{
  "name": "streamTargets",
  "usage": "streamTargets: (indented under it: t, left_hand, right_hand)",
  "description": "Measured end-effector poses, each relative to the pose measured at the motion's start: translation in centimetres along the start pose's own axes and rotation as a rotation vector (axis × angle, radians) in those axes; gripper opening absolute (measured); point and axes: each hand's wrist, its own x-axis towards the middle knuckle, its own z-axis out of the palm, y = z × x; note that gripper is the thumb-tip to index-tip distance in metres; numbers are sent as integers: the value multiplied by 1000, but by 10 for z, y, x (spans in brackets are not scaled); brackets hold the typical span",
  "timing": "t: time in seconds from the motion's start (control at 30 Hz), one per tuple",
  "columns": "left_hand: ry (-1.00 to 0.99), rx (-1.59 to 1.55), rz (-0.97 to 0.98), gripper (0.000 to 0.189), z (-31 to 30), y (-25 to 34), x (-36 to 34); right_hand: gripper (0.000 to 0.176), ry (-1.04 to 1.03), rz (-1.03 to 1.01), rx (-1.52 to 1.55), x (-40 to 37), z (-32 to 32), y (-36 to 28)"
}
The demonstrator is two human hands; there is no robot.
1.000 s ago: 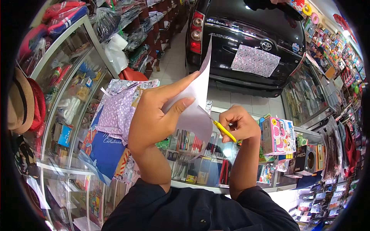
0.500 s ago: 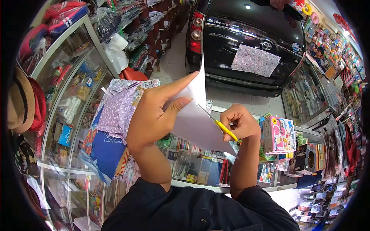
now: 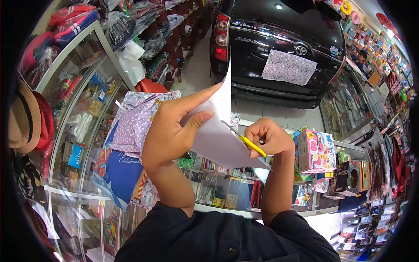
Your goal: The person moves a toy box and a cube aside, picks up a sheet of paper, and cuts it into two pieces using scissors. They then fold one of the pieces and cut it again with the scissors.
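My left hand (image 3: 176, 126) pinches a large white sheet of paper (image 3: 218, 142) between thumb and fingers, holding it up over the glass counter. Yellow-handled scissors (image 3: 252, 146) are in my right hand (image 3: 269, 139), with fingers curled round the handles. The scissor blades point up and left and lie at the paper's right edge. Whether the blades are parted is hard to make out. Part of the sheet hangs down toward my right forearm.
Flowered wrapped items (image 3: 131, 126) and a blue Christmas sheet (image 3: 122, 170) lie at left. A pink toy box (image 3: 318, 150) stands at right. Beyond the counter is a black car (image 3: 279, 56). Glass cases stand on both sides; a person (image 3: 361, 56) is far right.
My right hand and the scissors have shifted slightly left and up along the paper. My left hand keeps its grip, nearly still.
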Motion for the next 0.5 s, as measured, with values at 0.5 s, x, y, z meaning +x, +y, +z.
streamTargets:
  t: [0.5]
  left_hand:
    - [-42, 19, 51, 52, 12, 6, 6]
  right_hand:
    - [29, -29, -18, 20, 0, -1, 0]
